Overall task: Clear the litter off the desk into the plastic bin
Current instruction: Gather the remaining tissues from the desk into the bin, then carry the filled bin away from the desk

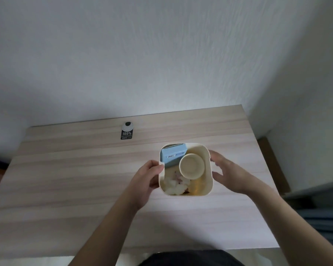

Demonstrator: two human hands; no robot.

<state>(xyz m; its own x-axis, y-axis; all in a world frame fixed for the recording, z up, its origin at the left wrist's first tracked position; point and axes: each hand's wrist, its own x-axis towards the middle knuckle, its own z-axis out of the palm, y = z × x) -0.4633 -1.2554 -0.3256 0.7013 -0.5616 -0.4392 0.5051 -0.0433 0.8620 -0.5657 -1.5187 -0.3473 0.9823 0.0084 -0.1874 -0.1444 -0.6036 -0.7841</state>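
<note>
Head view looks down on a pale wood-grain worktop [85,169] with a cream, square, round-cornered plastic bin [210,181] standing near its middle. Inside the bin lie a light blue cardboard box [172,155], a cream paper cup [191,166] and crumpled white tissue [174,186], so the litter looks already gathered. Only a small black-and-white tag [127,131] remains out on the worktop near the far edge; whether it counts as litter I cannot tell. The left hand [146,177] grips the bin's left wall, thumb hooked over the rim, fingers [155,184] curled against the outside. The right hand [229,173] is spread open just beside the right wall, grasping nothing; contact is unclear. Next likely calls for closing that hand to steady or lift the bin.
</note>
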